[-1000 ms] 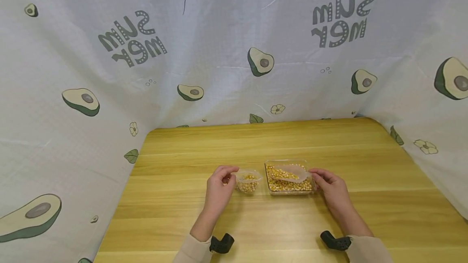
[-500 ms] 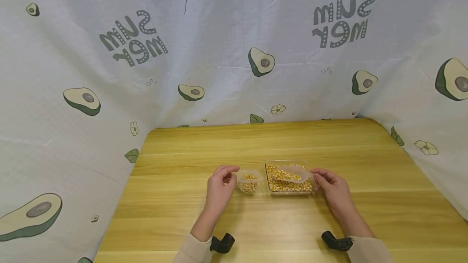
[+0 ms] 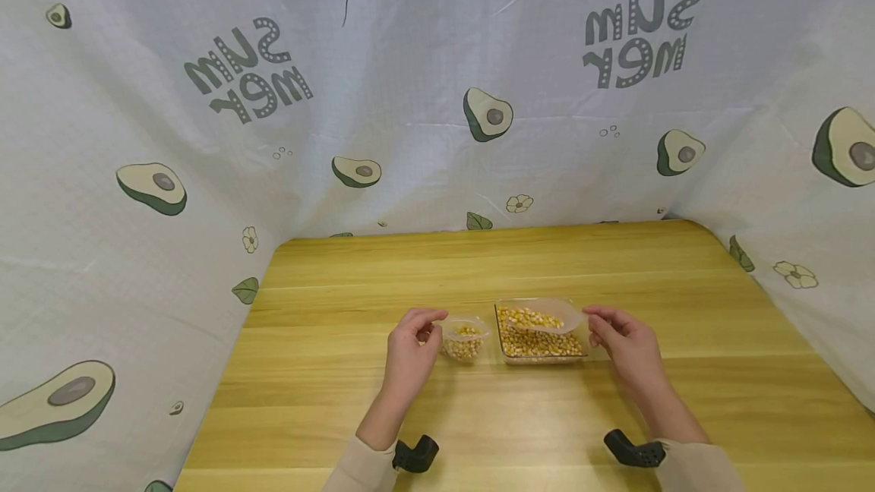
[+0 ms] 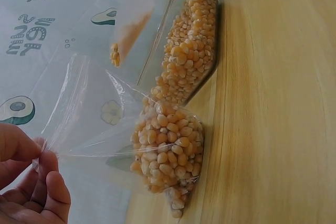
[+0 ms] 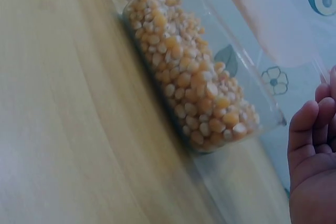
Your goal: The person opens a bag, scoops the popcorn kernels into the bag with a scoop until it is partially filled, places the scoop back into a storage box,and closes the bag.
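Surface [image 3: 342,393], near edge, centre: tray [image 3: 541,357] sitting mostly full of corn kernels. Small bag [image 3: 464,340] just left, partly filled; more scooping looking likely. Right hand [image 3: 623,344] fingers pinching translucent scoop [image 3: 547,318], lifting kernels. Left hand [image 3: 410,346] fingers pinching bag mouth open.

bag [image 3: 465,342] left of tray [image 3: 540,334] | both on table [image 3: 478,264]

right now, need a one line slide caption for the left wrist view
Left hand pinches open a clear bag of corn kernels beside a clear tray of kernels on a wooden table.
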`<state>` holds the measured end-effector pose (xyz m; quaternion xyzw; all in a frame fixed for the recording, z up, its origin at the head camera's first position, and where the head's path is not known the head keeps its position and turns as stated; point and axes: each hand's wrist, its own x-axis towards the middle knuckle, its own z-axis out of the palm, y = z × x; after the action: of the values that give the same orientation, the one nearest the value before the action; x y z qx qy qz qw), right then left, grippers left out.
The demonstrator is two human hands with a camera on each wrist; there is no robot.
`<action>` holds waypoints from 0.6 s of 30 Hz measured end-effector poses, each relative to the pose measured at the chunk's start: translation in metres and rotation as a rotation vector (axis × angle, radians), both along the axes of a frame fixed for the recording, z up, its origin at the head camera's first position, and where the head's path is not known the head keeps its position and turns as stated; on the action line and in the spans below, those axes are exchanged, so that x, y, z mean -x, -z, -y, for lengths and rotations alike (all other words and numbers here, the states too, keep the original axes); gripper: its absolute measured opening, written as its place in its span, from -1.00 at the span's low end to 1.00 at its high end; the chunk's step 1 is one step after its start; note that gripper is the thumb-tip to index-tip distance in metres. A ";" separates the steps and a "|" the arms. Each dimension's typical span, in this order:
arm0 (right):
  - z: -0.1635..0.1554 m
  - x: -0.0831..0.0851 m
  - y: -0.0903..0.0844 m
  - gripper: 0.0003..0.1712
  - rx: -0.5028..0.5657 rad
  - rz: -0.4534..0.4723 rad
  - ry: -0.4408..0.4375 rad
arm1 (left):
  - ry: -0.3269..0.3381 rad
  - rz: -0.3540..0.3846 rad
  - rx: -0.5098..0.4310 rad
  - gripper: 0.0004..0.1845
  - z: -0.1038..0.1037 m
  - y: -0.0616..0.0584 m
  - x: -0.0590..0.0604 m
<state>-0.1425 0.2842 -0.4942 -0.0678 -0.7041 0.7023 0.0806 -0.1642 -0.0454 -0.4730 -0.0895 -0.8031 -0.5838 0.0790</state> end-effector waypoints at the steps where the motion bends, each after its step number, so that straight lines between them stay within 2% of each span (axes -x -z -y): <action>1: 0.001 0.000 -0.001 -0.82 0.013 -0.012 -0.008 | 0.000 0.000 -0.001 -0.75 0.000 0.000 0.000; 7: 0.009 -0.001 -0.010 -0.82 0.059 -0.048 -0.050 | -0.002 -0.003 0.004 -0.74 0.000 0.000 0.001; 18: 0.034 -0.002 -0.032 -0.72 -0.028 -0.070 -0.074 | 0.006 -0.008 0.008 -0.75 0.000 -0.001 0.000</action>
<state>-0.1405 0.2499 -0.4621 -0.0159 -0.7125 0.6969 0.0801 -0.1645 -0.0458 -0.4716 -0.0945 -0.8048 -0.5805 0.0799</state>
